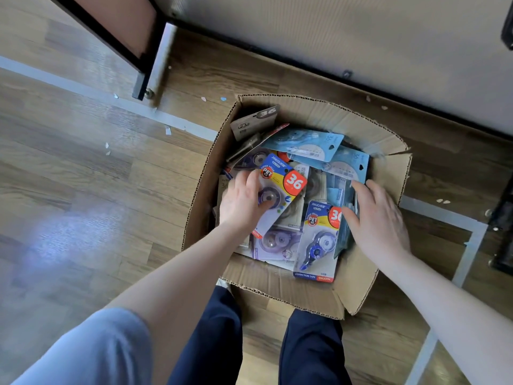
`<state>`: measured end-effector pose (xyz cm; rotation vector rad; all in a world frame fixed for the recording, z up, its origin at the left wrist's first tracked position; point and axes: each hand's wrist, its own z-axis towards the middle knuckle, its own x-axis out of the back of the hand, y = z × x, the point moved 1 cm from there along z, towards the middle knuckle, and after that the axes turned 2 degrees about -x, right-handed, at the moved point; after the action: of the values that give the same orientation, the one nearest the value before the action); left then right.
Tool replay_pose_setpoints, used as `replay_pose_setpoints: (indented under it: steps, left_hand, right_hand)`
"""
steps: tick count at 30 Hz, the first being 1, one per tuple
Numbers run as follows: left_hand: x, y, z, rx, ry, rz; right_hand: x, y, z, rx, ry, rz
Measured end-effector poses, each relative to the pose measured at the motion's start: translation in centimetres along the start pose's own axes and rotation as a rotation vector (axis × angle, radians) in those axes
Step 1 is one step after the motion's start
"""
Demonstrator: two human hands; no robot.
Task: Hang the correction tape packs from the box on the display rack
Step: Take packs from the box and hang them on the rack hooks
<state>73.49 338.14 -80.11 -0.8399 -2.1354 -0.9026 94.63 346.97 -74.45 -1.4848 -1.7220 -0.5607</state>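
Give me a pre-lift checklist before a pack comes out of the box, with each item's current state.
1. Left hand grips the tilted pack, thumb on its blister: ok.
2. Right hand has a pack: not ok, it lies flat on the blue packs.
3. Gripped pack free of others: ok, it lies on top.
4. Cardboard box open: ok.
5. Gripped pack's hang hole clear: cannot tell.
6. Display rack hook in reach: cannot tell, none visible.

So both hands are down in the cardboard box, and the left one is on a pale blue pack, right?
Not quite. In the head view both hands are in the box, but the left hand grips a dark blue and yellow pack marked 36. The pale blue packs lie at the far side, nearer the right hand.
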Motion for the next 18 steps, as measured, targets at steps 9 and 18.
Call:
replay_pose_setpoints:
  steps: [9,18]
  left_hand:
    - [0.1,-0.5,0.7,0.253,-0.047,-0.26]
    - [-0.4,-1.9,-0.2,0.332,-0.082,-0.427]
  right_hand:
    - [1.2,-0.4,2.7,-0.068,-0.031,0.149]
    - [0.1,-2.2,7.5,-0.266,-0.048,0.54]
